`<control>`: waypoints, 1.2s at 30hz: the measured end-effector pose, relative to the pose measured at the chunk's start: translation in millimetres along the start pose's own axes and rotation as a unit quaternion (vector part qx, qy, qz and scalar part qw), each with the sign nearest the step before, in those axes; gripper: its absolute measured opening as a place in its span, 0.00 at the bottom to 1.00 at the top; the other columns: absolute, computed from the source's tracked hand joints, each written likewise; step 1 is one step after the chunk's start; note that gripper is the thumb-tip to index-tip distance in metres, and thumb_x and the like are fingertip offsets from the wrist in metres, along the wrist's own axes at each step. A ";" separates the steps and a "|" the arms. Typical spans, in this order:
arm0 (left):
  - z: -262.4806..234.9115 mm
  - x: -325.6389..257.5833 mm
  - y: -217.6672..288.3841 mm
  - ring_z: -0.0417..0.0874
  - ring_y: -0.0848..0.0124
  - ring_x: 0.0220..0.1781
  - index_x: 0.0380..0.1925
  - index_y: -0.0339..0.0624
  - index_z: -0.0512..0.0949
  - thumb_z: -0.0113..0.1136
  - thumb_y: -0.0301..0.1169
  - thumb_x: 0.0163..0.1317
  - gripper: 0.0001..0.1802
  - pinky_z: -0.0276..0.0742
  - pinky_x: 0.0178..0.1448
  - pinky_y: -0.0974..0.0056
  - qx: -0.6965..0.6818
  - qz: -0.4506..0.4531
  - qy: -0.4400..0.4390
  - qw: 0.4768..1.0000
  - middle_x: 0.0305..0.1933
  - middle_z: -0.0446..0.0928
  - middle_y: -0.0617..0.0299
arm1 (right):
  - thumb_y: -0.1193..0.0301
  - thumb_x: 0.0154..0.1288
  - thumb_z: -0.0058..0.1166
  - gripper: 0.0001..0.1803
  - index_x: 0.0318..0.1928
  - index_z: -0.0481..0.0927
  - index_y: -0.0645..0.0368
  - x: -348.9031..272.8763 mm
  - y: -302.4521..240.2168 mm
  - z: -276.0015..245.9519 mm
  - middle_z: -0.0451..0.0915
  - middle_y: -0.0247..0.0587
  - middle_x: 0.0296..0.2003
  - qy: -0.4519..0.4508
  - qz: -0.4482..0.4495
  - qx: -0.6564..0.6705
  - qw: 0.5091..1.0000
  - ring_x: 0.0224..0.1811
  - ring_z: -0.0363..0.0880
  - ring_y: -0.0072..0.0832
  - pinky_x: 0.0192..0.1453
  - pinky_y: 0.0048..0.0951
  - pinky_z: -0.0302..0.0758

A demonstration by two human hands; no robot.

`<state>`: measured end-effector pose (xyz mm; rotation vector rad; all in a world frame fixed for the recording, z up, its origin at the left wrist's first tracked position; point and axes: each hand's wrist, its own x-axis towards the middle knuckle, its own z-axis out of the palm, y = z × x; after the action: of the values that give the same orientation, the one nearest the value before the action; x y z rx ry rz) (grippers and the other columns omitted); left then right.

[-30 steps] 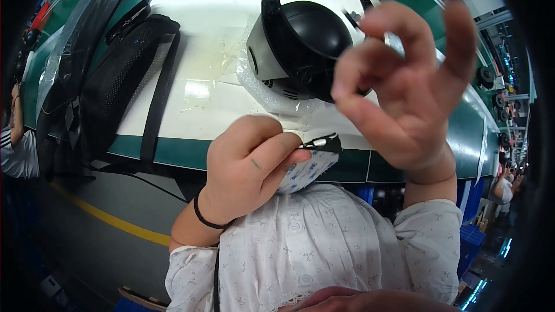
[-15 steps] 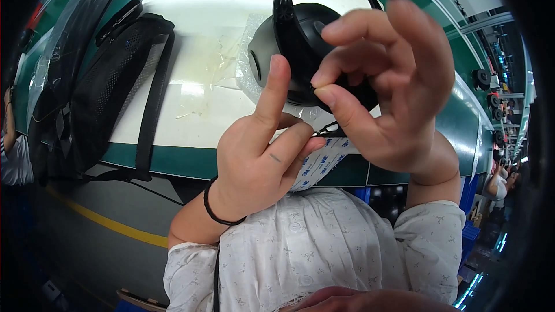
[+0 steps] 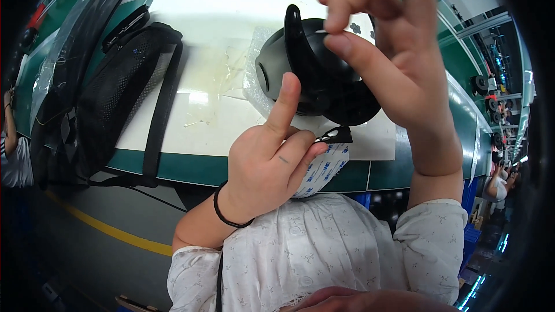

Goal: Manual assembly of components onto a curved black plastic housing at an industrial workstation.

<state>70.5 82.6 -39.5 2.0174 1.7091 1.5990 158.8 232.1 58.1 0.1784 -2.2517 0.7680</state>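
Backing sheet (image 3: 324, 167), white with small blue marks, sits pinched in the left hand (image 3: 269, 170) at the table edge, index finger raised. The right hand (image 3: 399, 63) pinches thumb to forefinger above the black helmet (image 3: 324, 81); whether anything lies between them cannot be told. Steady fingertips would probably serve best here.

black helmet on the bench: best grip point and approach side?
Probably the raised curved rim of the black helmet, pinched from above on its left side. It stands clear of the bubble wrap; the dome is smooth and rounded, and the right hand covers its right side.
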 end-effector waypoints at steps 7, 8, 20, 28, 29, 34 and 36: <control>3.6 -1.5 -2.0 0.74 0.70 0.19 0.19 0.37 0.74 0.64 0.29 0.44 0.09 0.70 0.26 0.72 -0.005 0.010 0.019 1.000 0.61 0.57 0.39 | 0.80 0.58 0.44 0.29 0.58 0.49 0.62 18.8 33.5 -4.3 0.71 0.44 0.36 -0.133 -0.236 0.049 0.961 0.42 0.69 0.24 0.48 0.25 0.66; 1.1 -3.1 -3.2 0.78 0.70 0.22 0.20 0.35 0.74 0.64 0.28 0.46 0.09 0.73 0.30 0.73 -0.002 0.006 -0.011 1.000 0.63 0.51 0.36 | 0.80 0.58 0.44 0.28 0.58 0.50 0.61 27.4 -0.6 -5.4 0.71 0.45 0.37 -0.131 0.096 0.092 0.982 0.44 0.68 0.25 0.50 0.27 0.65; -0.4 -1.5 -6.7 0.78 0.70 0.20 0.20 0.33 0.74 0.64 0.27 0.46 0.09 0.72 0.26 0.71 0.009 0.015 -0.015 1.000 0.63 0.51 0.35 | 0.77 0.54 0.50 0.25 0.54 0.64 0.61 -6.9 -25.3 -8.6 0.75 0.47 0.46 -0.168 0.113 -0.246 0.948 0.55 0.68 0.33 0.60 0.36 0.57; 8.1 -3.0 -5.8 0.74 0.69 0.18 0.19 0.33 0.74 0.66 0.26 0.40 0.10 0.69 0.22 0.71 -0.014 0.019 0.037 0.999 0.58 0.60 0.36 | 0.69 0.58 0.47 0.06 0.34 0.73 0.56 -51.8 25.9 -49.0 0.58 0.53 0.60 0.083 0.205 -0.036 0.975 0.66 0.49 0.41 0.65 0.41 0.44; 8.5 -4.5 -6.6 0.74 0.69 0.18 0.19 0.32 0.74 0.66 0.25 0.41 0.10 0.69 0.23 0.71 -0.014 0.017 0.042 0.999 0.59 0.59 0.36 | 0.69 0.58 0.47 0.06 0.34 0.72 0.56 -50.8 26.0 -46.4 0.56 0.52 0.61 0.085 0.239 0.018 0.967 0.66 0.48 0.40 0.65 0.40 0.43; 5.2 -3.3 -6.5 0.76 0.69 0.19 0.20 0.31 0.74 0.65 0.23 0.42 0.08 0.70 0.23 0.72 0.004 0.023 0.028 0.999 0.62 0.54 0.36 | 0.65 0.58 0.48 0.07 0.33 0.71 0.55 -51.7 29.1 -52.4 0.54 0.51 0.62 0.042 0.281 0.069 0.956 0.64 0.50 0.33 0.63 0.36 0.46; 6.3 -2.1 -7.9 0.76 0.69 0.19 0.20 0.31 0.74 0.65 0.23 0.42 0.08 0.70 0.23 0.72 0.010 0.034 0.027 0.999 0.62 0.54 0.36 | 0.64 0.57 0.52 0.10 0.33 0.75 0.57 -53.4 32.5 -52.6 0.61 0.46 0.58 0.067 0.270 0.055 0.959 0.58 0.63 0.34 0.56 0.32 0.62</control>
<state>69.8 87.5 -48.5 2.0815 1.6987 1.6783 217.9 283.5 34.8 -0.4440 -2.1442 1.1492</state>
